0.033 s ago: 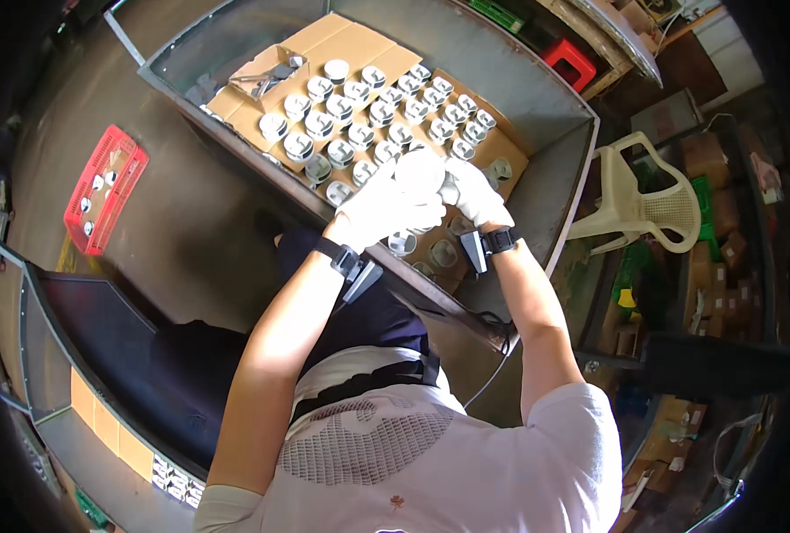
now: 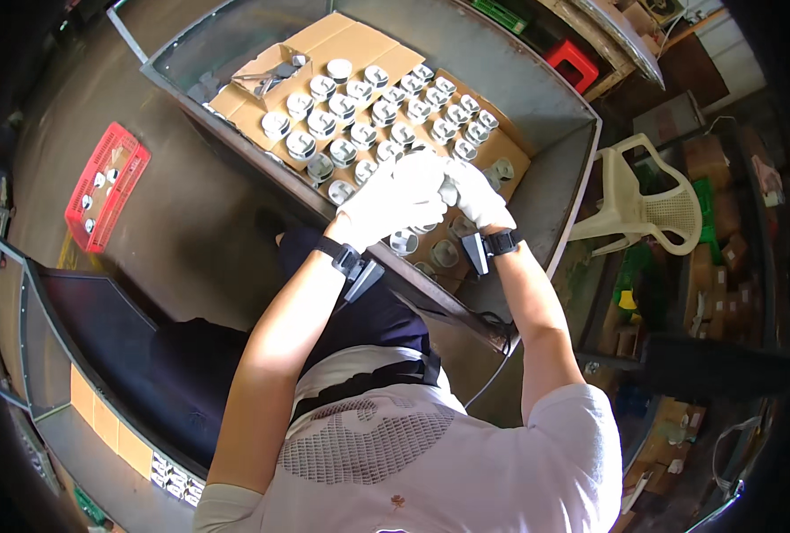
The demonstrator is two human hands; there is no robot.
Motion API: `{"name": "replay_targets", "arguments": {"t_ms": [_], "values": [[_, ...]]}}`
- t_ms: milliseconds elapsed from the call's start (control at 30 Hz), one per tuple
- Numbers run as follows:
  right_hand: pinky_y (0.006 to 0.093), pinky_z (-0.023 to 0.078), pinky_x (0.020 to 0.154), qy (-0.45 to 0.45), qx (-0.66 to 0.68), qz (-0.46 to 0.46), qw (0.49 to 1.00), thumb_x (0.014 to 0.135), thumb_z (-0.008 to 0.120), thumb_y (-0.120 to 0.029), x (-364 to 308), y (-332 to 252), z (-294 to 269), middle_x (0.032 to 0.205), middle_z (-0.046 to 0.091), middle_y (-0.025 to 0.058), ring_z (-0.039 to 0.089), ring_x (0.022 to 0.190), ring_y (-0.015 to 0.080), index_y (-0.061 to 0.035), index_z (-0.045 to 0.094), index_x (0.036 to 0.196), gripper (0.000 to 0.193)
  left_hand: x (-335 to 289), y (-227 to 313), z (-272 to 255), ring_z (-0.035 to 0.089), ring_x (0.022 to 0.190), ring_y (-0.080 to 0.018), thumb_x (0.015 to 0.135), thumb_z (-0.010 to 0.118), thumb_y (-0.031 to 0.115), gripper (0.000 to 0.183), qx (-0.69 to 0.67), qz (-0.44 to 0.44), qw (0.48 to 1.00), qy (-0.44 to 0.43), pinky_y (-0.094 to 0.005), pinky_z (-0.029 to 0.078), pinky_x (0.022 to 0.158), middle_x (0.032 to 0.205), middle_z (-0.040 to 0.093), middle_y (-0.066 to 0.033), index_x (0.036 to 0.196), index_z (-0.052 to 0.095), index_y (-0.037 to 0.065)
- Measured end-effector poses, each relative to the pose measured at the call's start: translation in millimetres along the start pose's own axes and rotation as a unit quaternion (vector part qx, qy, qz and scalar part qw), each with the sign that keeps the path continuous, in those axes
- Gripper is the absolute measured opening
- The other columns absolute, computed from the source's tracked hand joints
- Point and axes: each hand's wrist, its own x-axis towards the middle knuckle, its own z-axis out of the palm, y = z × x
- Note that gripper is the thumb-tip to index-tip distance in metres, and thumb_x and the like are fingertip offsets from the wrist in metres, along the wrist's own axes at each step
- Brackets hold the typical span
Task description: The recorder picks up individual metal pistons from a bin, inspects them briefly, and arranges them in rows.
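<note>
Both hands wear white gloves and meet above the near side of a metal-walled bench. My left hand (image 2: 379, 209) is closed round a pale round part, apparently a piston (image 2: 420, 169), though glare washes out its detail. Against its right side press the curled fingers of my right hand (image 2: 478, 194). Rows of silvery metal pistons (image 2: 343, 107) stand on cardboard (image 2: 359, 40) beyond my hands. Below the gloves, closer to me, sit a few more pistons (image 2: 403, 241).
A small open cardboard box (image 2: 272, 71) of dark parts stands at the bench's far left. Raised metal walls (image 2: 550, 80) border the bench. On the floor at left lies a red crate (image 2: 111, 188) with several parts. A white plastic chair (image 2: 648, 191) stands at right.
</note>
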Motion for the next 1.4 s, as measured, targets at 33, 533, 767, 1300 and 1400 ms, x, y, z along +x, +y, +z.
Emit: {"name": "replay_targets", "arguments": {"t_ms": [33,533,767,1300,1400], "values": [[0.0262,0.049,0.073,-0.034,-0.104,-0.042,0.993,0.098,0.060,-0.021,-3.9,-4.3,4.5,0.099,0.068,0.0021,0.060,0.085,0.0097,-0.0036,0.067,0.114,0.024,10.5,10.3,-7.4,0.051,0.126,-0.0339,0.088,0.067,0.036,0.058,0.242,-0.016,0.967,-0.076,-0.0430,0.036,0.111,0.133,0.061,-0.0141,0.137,0.056,0.006],[0.0250,0.049,0.071,-0.080,-0.303,-0.176,0.933,0.098,0.064,-0.021,-30.9,-12.4,25.9,0.091,0.064,-0.0002,0.059,0.080,0.0066,-0.0016,0.067,0.114,0.025,-14.1,-4.1,10.0,0.063,0.094,-0.0149,0.086,0.066,0.002,0.072,-0.286,-0.213,0.922,0.150,-0.0265,0.058,0.074,0.113,0.060,-0.0090,0.151,0.034,0.003],[0.0244,0.047,0.065,-0.029,-0.308,-0.201,0.929,0.097,0.064,-0.023,-34.8,-24.4,35.2,0.084,0.063,0.0000,0.057,0.068,0.0079,-0.0027,0.070,0.108,0.024,-9.5,-15.6,4.7,0.048,0.131,-0.0203,0.081,0.080,0.012,0.080,-0.269,-0.174,0.944,0.083,-0.0336,0.040,0.111,0.142,0.051,-0.0151,0.145,0.035,-0.006],[0.0220,0.029,0.047,0.088,-0.209,-0.093,0.970,0.100,0.060,-0.037,-49.3,-59.6,62.9,0.067,0.056,-0.0072,0.039,0.050,0.0030,-0.0079,0.072,0.096,0.032,-10.7,19.6,-0.9,0.058,0.109,-0.0182,0.069,0.090,0.017,0.078,-0.188,-0.242,0.948,0.091,-0.0325,0.052,0.091,0.120,0.060,-0.0106,0.133,0.049,-0.001],[0.0220,0.029,0.047,0.096,-0.179,-0.091,0.975,0.100,0.059,-0.037,-46.6,-59.9,43.4,0.066,0.057,-0.0058,0.040,0.050,0.0032,-0.0073,0.072,0.091,0.034,-16.5,1.7,1.1,0.060,0.106,-0.0174,0.073,0.088,0.018,0.067,-0.025,-0.158,0.980,0.118,-0.0326,0.052,0.090,0.118,0.063,-0.0093,0.127,0.052,0.000]]}}
